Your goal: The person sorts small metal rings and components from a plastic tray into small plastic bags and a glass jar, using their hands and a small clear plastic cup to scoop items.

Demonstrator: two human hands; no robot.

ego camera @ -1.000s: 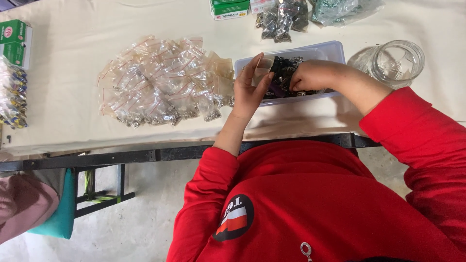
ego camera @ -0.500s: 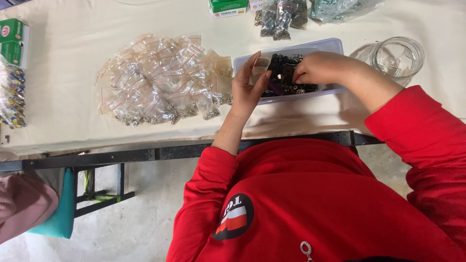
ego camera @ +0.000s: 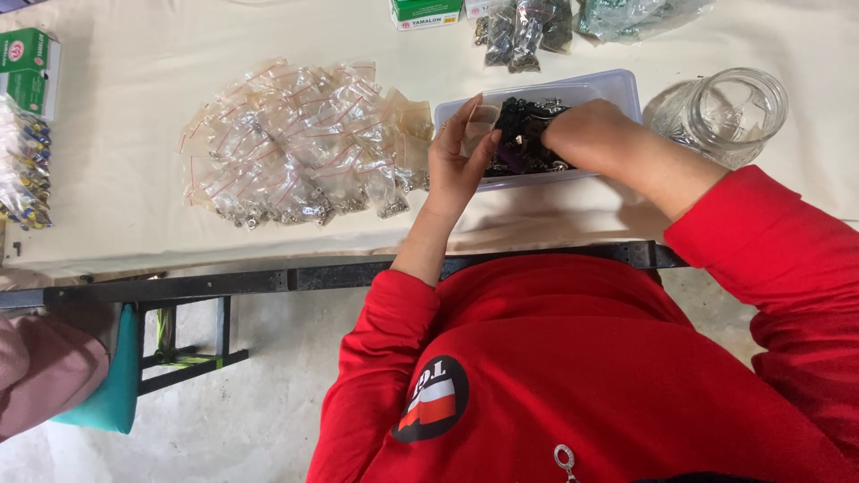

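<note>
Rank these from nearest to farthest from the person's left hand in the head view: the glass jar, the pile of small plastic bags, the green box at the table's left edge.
From the left hand:
1. Pile of small plastic bags, just to its left.
2. Glass jar, off to the right, past the white tray.
3. Green box, at the far left edge.

1. The tray under the hands is pale, faintly bluish white plastic; the small parts in it are black with a few silvery glints.
2. The heap of little bags is clear plastic with thin red strips along the tops and dull grey-silver pieces inside.
3. The table cover is plain cream.
4. The jar is colourless glass.
5. The sleeves and top are bright red, with a round black badge striped white and red.
6. The boxes at the edge are green and white.
</note>
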